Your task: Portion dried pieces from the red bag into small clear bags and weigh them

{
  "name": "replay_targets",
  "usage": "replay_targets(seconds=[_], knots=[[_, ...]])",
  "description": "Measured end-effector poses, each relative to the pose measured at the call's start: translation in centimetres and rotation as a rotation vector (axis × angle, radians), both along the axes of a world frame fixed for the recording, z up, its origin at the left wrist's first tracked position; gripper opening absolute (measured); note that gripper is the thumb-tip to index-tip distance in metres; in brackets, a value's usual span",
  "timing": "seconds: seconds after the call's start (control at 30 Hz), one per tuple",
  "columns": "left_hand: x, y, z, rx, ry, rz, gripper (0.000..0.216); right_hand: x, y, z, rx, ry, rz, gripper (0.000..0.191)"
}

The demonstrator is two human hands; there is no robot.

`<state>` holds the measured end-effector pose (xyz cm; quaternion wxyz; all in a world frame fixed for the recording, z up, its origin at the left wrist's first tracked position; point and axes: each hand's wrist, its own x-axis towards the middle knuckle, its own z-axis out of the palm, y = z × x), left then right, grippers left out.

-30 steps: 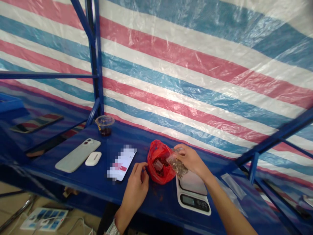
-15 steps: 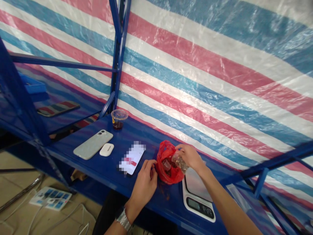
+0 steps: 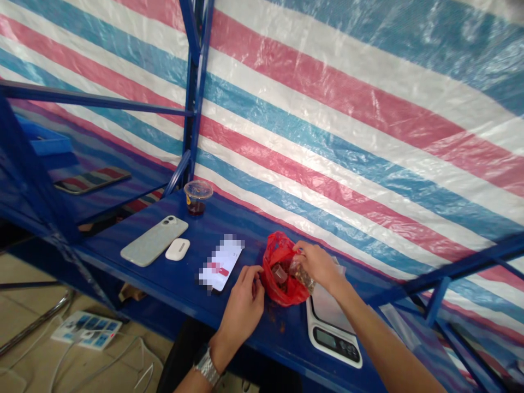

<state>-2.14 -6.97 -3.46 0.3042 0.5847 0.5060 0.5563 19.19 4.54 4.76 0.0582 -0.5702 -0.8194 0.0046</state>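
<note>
A red plastic bag (image 3: 282, 273) full of small brown bits sits open on the blue shelf (image 3: 192, 234). My right hand (image 3: 319, 265) is closed on a small clear packet of brown bits (image 3: 302, 273), held over the bag's right edge. My left hand (image 3: 244, 300) rests on the shelf just left of the bag, fingers curled and pinching at the bag's edge. A white digital scale (image 3: 333, 327) stands right of the bag, partly under my right forearm.
A phone with a lit screen (image 3: 221, 263) lies left of my left hand. Farther left are a pale phone face down (image 3: 154, 241), a white earbud case (image 3: 177, 249) and a lidded clear cup (image 3: 198, 197). A striped tarp hangs behind. A power strip (image 3: 85, 331) lies on the floor.
My right hand has lowered the clear packet from above the scale to the red bag's opening. My left hand has closed in on the bag's edge. The view has swung leftward.
</note>
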Motion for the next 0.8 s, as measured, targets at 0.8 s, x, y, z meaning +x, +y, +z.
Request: replay_targets(seconds=[0.8], knots=[[0.0, 0.0, -0.1, -0.022, 0.020, -0.037, 0.026, -0.7, -1.6, 1.7, -0.107, -0.065, -0.013, 0.026]])
